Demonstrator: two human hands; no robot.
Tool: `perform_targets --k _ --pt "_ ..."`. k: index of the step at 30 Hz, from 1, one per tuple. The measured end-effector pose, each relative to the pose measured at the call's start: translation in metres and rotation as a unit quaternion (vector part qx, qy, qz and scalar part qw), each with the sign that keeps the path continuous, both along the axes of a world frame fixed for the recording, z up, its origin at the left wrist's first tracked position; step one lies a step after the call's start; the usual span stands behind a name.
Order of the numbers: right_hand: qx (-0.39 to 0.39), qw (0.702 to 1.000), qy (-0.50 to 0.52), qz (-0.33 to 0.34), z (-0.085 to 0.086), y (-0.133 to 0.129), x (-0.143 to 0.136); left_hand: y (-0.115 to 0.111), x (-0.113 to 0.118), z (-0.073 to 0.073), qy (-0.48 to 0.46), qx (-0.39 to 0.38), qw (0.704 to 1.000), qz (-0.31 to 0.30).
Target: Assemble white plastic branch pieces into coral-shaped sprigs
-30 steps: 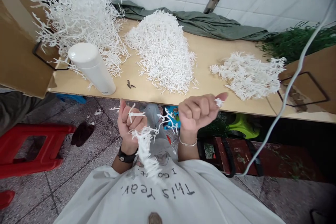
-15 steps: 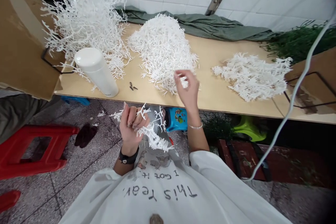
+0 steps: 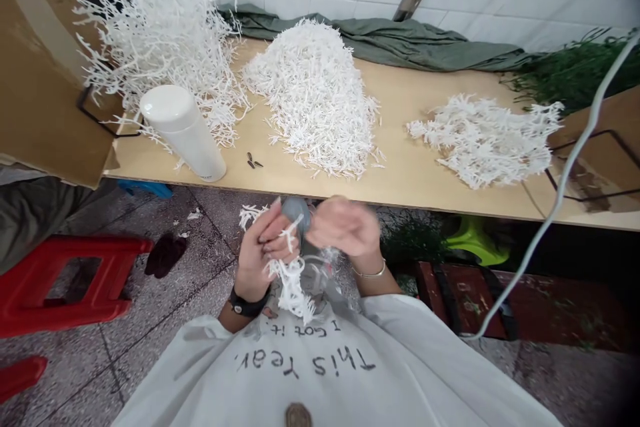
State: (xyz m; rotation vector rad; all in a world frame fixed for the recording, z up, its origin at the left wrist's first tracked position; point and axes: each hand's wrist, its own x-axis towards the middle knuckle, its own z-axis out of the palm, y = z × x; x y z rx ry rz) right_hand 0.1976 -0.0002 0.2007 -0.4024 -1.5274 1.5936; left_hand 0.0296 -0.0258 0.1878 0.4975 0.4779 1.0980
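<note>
Mid-picking, I guess: left hand [image 3: 261,252] grips white sprigs [image 3: 294,292], lower centre; right hand [image 3: 347,225] blurry, can't tell. Next needs precise pinching.

A loose white shirt [image 3: 270,400] fills the lower centre of the frame, its wide sleeves [image 3: 400,317] white too. Dark lettering [image 3: 318,365], upside down here, reads "This Year." and "I Got it." A brown many-sided emblem [image 3: 298,415] shows at the bottom edge. By the left hand [image 3: 265,250] is a black wristband [image 3: 245,305]; by the right hand [image 3: 345,227], a thin silvery bangle [image 3: 373,274].
</note>
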Motion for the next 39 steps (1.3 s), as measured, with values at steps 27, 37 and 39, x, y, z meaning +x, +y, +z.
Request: perform_targets --k 27,37,39 --pt "0.445 0.823 -0.219 -0.278 -0.009 0.007 -0.022 0.000 0.000 0.000 -0.025 0.137 0.987 0.077" --pt "0.097 0.944 -0.087 -0.302 -0.021 0.006 -0.025 -0.008 -0.008 -0.015 0.170 0.117 0.976 0.071" --pt "0.047 0.953 -0.061 -0.294 -0.021 0.006 -0.023 -0.010 -0.013 -0.017 0.238 0.131 0.957 0.098"
